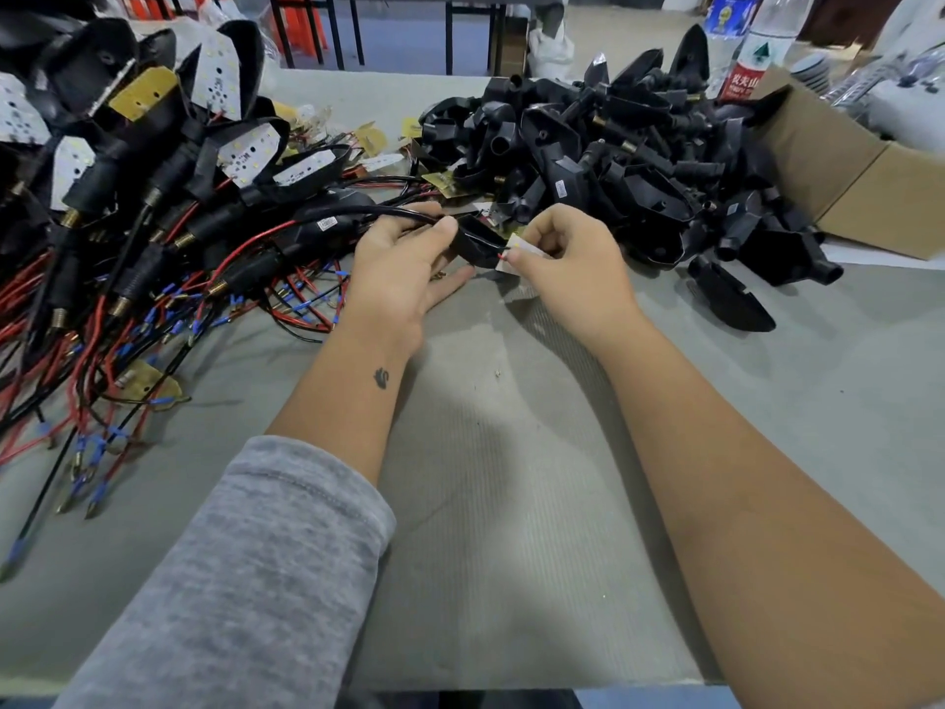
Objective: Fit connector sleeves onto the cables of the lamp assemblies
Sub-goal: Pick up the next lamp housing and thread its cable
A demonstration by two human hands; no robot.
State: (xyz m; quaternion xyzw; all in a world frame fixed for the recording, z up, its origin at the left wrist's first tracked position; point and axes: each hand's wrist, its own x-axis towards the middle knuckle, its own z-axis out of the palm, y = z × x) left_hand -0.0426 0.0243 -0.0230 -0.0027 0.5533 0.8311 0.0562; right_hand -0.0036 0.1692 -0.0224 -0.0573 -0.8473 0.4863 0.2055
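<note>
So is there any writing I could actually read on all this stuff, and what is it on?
"农夫山": red label of the clear water bottle at the back right; the rest is cut off.
Blue-label bottle: print too blurred to read.
White stickers on the black housings: too small to read.
White LED boards: markings unreadable.

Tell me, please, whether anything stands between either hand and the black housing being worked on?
Nothing visible does. The left hand already grips the black housing with its thumb on top, and the right hand pinches the small white board at its open end. Both piles lie off to the sides.
</note>
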